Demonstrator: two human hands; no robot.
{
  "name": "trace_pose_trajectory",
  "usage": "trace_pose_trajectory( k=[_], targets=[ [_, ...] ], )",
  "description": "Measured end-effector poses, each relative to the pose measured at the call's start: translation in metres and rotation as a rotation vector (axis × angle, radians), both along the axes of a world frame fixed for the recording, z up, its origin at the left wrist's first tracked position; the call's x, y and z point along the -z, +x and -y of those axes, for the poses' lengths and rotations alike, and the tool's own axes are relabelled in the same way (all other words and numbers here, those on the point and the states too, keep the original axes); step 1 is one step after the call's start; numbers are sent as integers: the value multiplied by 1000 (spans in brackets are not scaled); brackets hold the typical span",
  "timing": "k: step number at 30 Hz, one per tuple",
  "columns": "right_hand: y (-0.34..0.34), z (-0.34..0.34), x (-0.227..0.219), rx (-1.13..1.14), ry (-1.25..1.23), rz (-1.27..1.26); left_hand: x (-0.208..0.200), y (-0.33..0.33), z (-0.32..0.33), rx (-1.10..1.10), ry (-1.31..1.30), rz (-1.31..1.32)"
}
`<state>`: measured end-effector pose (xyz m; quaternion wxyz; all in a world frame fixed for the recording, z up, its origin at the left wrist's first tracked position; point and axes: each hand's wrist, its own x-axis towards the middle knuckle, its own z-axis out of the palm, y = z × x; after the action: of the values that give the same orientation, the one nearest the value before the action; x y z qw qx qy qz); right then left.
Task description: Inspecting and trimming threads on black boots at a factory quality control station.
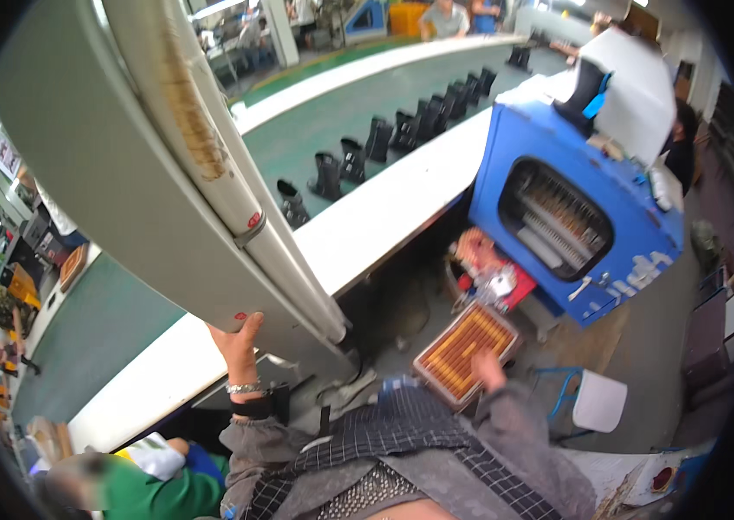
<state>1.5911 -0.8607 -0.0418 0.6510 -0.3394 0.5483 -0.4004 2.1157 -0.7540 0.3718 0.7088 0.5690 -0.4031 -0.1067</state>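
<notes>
My left hand (237, 347) grips the lower edge of a tall grey column (150, 165), thumb on its front face; the other fingers are partly hidden behind it. A bracelet and a dark band circle that wrist. My right hand (487, 368) reaches over the near right edge of a low seat with a brown and yellow tiled mat (455, 344). Its fingers appear to lie on the mat, though they look small and a little blurred.
Several black boots (376, 139) stand along a green conveyor belt (285, 134) with a white edge (384, 208). At right is a blue machine (488, 182) with a window. A white-seated chair (601, 401) stands nearby. A person in green (159, 485) sits at lower left.
</notes>
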Motion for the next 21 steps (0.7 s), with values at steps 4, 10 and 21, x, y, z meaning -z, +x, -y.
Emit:
trace_pose_trajectory(
  k=[4, 10, 21],
  targets=[
    [168, 129, -209, -211, -250, -215, 23, 26, -9, 81, 96, -159],
    [369, 239, -263, -616, -703, -442, 108, 34, -23, 204, -147, -458],
    [558, 327, -254, -692, -868, -392, 98, 24, -47, -310, -150, 112]
  ],
)
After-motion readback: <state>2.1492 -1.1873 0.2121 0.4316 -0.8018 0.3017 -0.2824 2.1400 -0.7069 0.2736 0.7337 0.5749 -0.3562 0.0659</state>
